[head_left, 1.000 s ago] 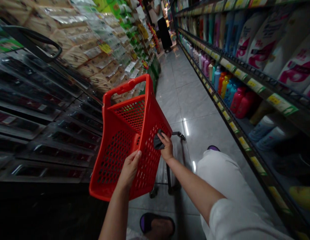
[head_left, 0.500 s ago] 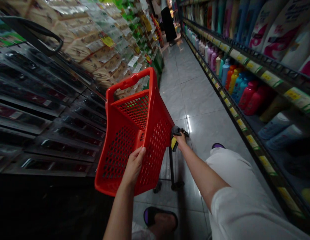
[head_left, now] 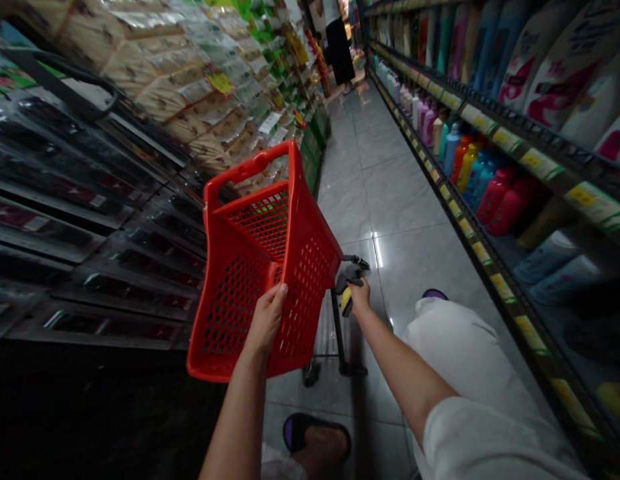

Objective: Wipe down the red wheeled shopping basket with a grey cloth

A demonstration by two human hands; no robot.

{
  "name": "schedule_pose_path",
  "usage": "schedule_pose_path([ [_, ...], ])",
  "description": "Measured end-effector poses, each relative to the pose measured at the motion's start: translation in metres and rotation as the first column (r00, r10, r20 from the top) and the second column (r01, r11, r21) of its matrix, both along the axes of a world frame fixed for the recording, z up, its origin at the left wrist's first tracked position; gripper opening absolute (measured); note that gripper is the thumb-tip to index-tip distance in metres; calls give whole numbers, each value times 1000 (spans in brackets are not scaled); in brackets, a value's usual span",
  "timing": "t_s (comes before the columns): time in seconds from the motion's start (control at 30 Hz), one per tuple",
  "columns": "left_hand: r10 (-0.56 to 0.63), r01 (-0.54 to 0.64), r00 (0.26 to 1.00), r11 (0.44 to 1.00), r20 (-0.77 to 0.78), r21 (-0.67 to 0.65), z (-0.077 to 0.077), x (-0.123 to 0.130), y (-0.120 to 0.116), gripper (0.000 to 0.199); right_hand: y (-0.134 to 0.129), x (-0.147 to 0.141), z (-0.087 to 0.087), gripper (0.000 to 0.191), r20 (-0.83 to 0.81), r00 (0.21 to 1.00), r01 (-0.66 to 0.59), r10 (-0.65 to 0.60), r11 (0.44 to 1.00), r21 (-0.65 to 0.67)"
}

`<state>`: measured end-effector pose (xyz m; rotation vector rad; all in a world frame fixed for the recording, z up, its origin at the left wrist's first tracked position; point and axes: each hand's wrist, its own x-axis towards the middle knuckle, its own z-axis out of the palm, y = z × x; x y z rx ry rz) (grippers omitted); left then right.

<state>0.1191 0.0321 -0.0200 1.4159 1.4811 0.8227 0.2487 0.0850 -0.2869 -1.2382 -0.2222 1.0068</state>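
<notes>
A red plastic shopping cart basket (head_left: 310, 267) with perforated sides stands tilted in view at the centre, on a dark wheeled frame (head_left: 339, 333). My left hand (head_left: 270, 313) is closed over the basket's near rim, thumb on top. Beside the basket's right side, my right hand (head_left: 360, 293) is closed around a grey and yellow object (head_left: 347, 290), which looks like a cloth or glove. Part of that object is hidden by my fingers. A thin black bar (head_left: 355, 260) sticks out just above it.
Shelves of colourful bottles (head_left: 470, 163) line the right side. Packaged goods (head_left: 175, 100) and boxed items (head_left: 140, 287) fill the left. A person in a black skirt (head_left: 339, 50) stands far down the tiled aisle (head_left: 390, 193).
The basket has shifted slightly left in view, and my left hand with it. My right hand has moved a little down and left, still holding the grey and yellow object.
</notes>
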Motion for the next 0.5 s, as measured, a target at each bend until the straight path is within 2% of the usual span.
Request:
schedule_pose_path([
  [0.1,5,-5,1000,1000,-18,-6,2,-5,-9,57,28,23,4,34,12,997,83,-83,996,-30],
  [0.17,1,-1,1000,1000,-19,-17,4,-7,-15,55,41,28,9,32,32,997,72,-72,997,-11],
  [0.23,-3,2,1000,1000,-27,-27,6,-7,-19,55,44,24,15,28,59,998,27,-28,999,23],
  [0.37,10,-12,999,999,-42,-37,8,-4,-19,55,19,0,20,24,125,992,-27,15,995,98],
  [0.5,25,-26,1000,999,-18,-39,9,0,-18,55,-8,-11,6,31,129,991,-47,28,988,145],
])
